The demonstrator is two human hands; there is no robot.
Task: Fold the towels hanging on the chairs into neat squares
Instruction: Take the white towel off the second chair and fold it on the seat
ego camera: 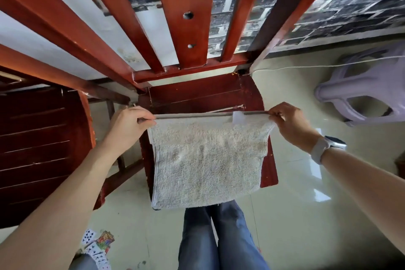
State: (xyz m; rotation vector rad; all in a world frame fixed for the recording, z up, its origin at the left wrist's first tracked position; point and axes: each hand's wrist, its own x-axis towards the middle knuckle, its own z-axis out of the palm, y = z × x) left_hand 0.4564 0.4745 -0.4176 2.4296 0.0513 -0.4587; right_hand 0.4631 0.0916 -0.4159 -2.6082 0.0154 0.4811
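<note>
Towel: we see a pale, nubbly towel (208, 160) held up by its top edge in front of the red wooden chair (197, 92); it hangs down over the seat, doubled, with a white label (240, 118) at the upper right.
Left hand: our left hand (129, 125) pinches the towel's top left corner, thumb over curled fingers.
Right hand: our right hand (291, 123) pinches the top right corner the same way; a watch with a light strap (326, 147) sits on that wrist.
Top edge: it runs taut and level between the two hands.
Chair back: its slats rise toward the camera above the towel.
Second chair: another red chair (39, 149) stands to the left.
Stool: a lilac plastic stool (368, 90) stands on the floor to the right.
Floor: pale glossy tiles (306, 215); playing cards (96, 247) lie scattered at lower left.
Legs: blue jeans (219, 239) show below the towel.
Containers: we can make out none holding anything.
</note>
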